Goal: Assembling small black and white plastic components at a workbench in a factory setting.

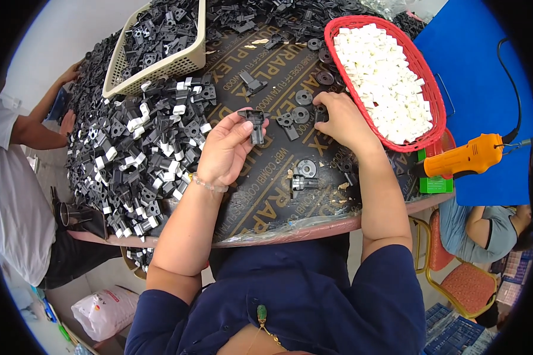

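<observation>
Near the middle of the table my left hand (224,145) pinches a black plastic part (256,121) with a wide flanged top and a narrower stem. My right hand (344,121) is bent over a small dark part (320,113) gripped between thumb and fingers; its shape is mostly hidden. Just left of that hand are a black round disc (301,115) and a black bracket-like piece (287,126). Closer to me lie another round disc (306,168) and a black bracket (304,182) with a light grey portion.
A red basket (435,112) of white pieces stands right of my hands. At the far left a beige basket (198,56) holds black parts. Black-and-white parts (142,154) are heaped on the left. An orange power screwdriver (465,156) hangs at right. Another person's arm (44,127) reaches in from the left.
</observation>
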The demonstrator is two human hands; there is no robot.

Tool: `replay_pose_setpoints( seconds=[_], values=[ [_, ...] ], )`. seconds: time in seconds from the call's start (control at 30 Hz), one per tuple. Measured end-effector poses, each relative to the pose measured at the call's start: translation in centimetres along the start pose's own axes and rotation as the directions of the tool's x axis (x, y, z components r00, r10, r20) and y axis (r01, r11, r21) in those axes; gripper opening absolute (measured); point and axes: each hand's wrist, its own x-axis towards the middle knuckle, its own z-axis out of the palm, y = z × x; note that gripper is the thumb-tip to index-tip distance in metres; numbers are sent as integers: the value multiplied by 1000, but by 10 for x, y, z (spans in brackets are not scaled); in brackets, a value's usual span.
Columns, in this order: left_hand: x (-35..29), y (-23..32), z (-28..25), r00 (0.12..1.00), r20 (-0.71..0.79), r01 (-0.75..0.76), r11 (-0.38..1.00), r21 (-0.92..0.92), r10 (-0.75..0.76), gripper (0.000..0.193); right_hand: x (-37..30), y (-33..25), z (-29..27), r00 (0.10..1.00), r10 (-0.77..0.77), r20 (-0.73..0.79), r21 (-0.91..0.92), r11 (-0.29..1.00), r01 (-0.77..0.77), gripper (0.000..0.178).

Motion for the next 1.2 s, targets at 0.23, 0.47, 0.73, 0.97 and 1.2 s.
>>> replay_pose_setpoints(
  seconds=[0.23,0.47,0.73,0.97,1.2],
  values=[
    [-6,1,7,995,55,84,994,-66,-81,31,1,-35,10,943,-110,-314,354,908,224,60],
    [-5,-5,4,996,68,65,996,-68,-60,30,-3,-62,18,856,-333,-396,430,756,493,57],
    [-5,-10,5,998,70,10,995,-99,-3,29,-5,-70,21,801,-377,-465,344,757,555,55],
    [-11,-5,20,992,124,8,989,-145,11,43,-9,-78,17,722,-433,-540,121,808,576,53],
    [-17,-14,22,956,183,-287,865,413,230,41,-6,-61,13,943,-187,-275,641,695,325,20]
  ],
)
